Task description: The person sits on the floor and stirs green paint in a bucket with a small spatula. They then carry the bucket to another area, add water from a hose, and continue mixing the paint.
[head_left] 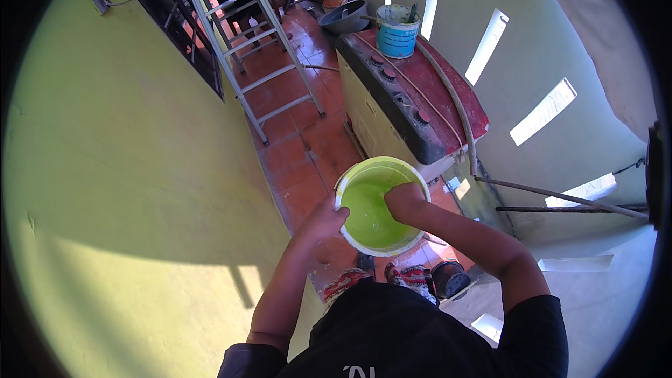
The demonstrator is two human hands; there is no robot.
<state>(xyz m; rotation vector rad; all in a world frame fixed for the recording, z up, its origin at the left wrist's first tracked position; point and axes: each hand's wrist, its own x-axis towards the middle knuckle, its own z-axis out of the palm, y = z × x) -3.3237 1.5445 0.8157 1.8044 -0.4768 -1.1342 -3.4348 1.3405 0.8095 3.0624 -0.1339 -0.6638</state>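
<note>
- Black shirt [413,329] lies nearest, below the bucket [378,170].
- Left hand [325,220] grips the bucket's left rim, thumb over the edge.
- Right hand [404,201] reaches inside at the right; its fingers are hidden, so I cannot tell their state.
- Right forearm [465,229] crosses the rim; red-topped washing machine [402,101] stands just beyond, ladder [269,78] farther left.
- Round mouth faces up; long axis looks roughly upright.

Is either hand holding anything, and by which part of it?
The left hand holds the round white-rimmed bucket of yellow-green liquid by its rim's left side. The right hand is inside the opening; whether it grips anything cannot be told.
</note>
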